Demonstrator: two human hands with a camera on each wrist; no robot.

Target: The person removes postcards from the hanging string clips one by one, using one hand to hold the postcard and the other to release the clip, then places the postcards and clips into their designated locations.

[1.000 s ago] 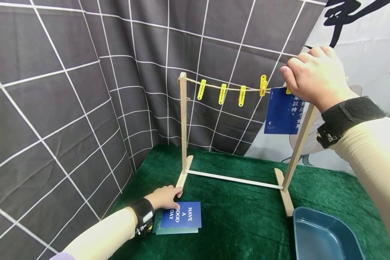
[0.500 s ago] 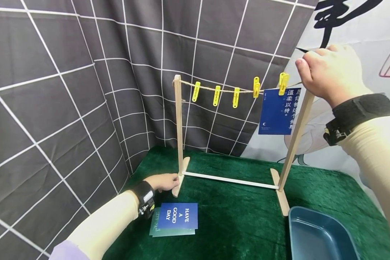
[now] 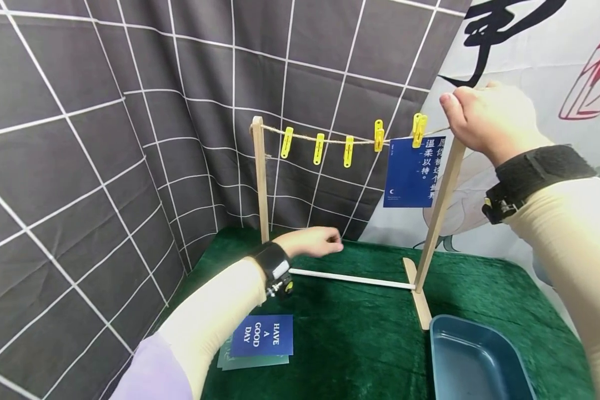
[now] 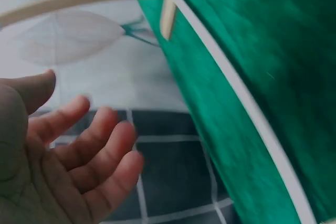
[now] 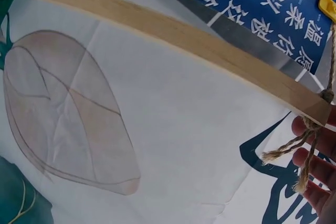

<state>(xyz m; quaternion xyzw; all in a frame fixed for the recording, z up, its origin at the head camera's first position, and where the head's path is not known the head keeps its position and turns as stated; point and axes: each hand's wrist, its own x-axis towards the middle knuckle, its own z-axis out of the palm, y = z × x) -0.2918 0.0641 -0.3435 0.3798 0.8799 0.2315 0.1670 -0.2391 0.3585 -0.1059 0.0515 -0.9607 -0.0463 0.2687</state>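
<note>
My right hand (image 3: 497, 119) grips the top of the right wooden post (image 3: 437, 216) of a small drying rack; in the right wrist view its fingers (image 5: 315, 166) show beside the knotted twine end (image 5: 302, 153). My left hand (image 3: 312, 240) is in the air over the rack's white crossbar (image 3: 352, 279), fingers loosely bent and nothing in it. A twine line (image 3: 302, 136) spans the posts, bearing several yellow clothespins (image 3: 318, 149). Two clothespins at the right hold a dark blue card (image 3: 405, 172) with white Chinese characters.
A blue "HAVE A GOOD DAY" card (image 3: 265, 339) lies over a pale green card (image 3: 255, 362) on the green cloth (image 3: 355, 333), below my left forearm. A teal bin (image 3: 460, 340) stands at the front right. Grey gridded fabric (image 3: 180, 139) hangs behind.
My left hand has left the cards, passed the left foot of the rack and swung up and right over the crossbar. My right hand has shifted onto the post top, uncovering a clothespin.
</note>
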